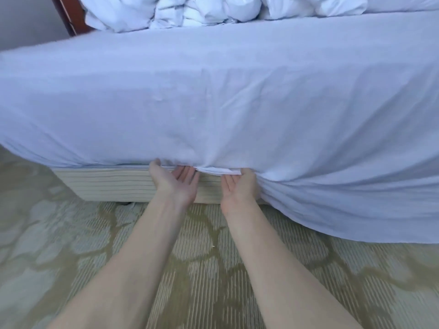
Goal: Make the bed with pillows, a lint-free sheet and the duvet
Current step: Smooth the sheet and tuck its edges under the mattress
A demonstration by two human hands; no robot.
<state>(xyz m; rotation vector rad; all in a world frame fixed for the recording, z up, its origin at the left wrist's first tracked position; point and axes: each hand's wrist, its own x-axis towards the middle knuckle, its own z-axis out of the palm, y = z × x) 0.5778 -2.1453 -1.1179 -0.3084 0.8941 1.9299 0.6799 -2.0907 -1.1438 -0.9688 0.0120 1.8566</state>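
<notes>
Fingers of the left hand and right hand, straight and palm-up, press the sheet edge.

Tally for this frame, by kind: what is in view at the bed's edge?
hands: 2, left hand and right hand
sheet: 1
crumpled white bedding heap: 1, separate pieces cannot be told apart
bed base: 1
total: 5
</notes>
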